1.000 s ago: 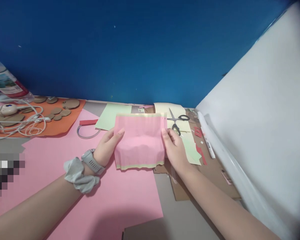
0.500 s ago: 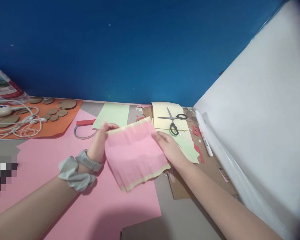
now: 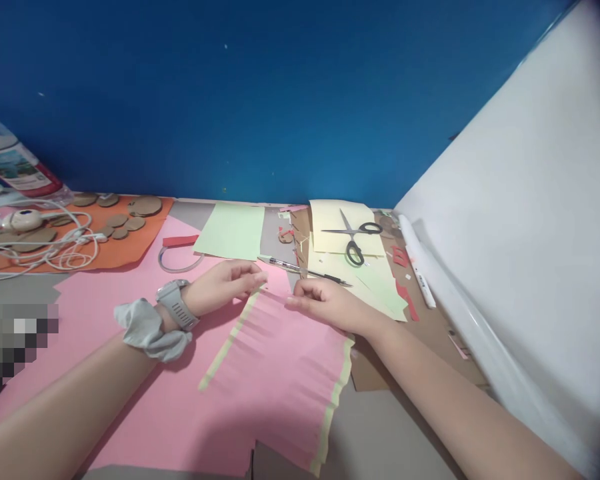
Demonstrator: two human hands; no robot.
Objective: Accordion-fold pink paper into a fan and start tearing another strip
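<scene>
1. Pink sheet (image 3: 280, 373), with yellow-green strips along two opposite edges and shallow creases across the surface. Spread slantwise over larger pink paper (image 3: 153, 437), near right part reaching over the grey tabletop (image 3: 390, 433); cannot tell whether flat throughout or partly raised.
2. Left hand (image 3: 227, 288), thumb and fingertips pinched together on the far left corner of the pink sheet. At the wrist, grey watch (image 3: 177, 305) and pale grey scrunchie (image 3: 153, 330).
3. Right hand (image 3: 325, 301), fingers curled, thumb pressed to them, clamped on the far edge of the same sheet. Near the left hand, not touching.
4. Pen (image 3: 325, 275), black grip, lying just beyond both hands.
5. Scissors (image 3: 351, 233), black handles, blades spread, resting on pale yellow paper (image 3: 325, 215).
6. Pale green paper (image 3: 233, 230), lying flat near the blue wall (image 3: 280, 100). To its left, grey ring (image 3: 180, 270) with red strip (image 3: 180, 241) at the far side.
7. Orange sheet (image 3: 130, 255), far left, bearing cardboard pieces (image 3: 146, 205) and tangled white cord (image 3: 60, 240).
8. White marker (image 3: 423, 283), lying at right.
</scene>
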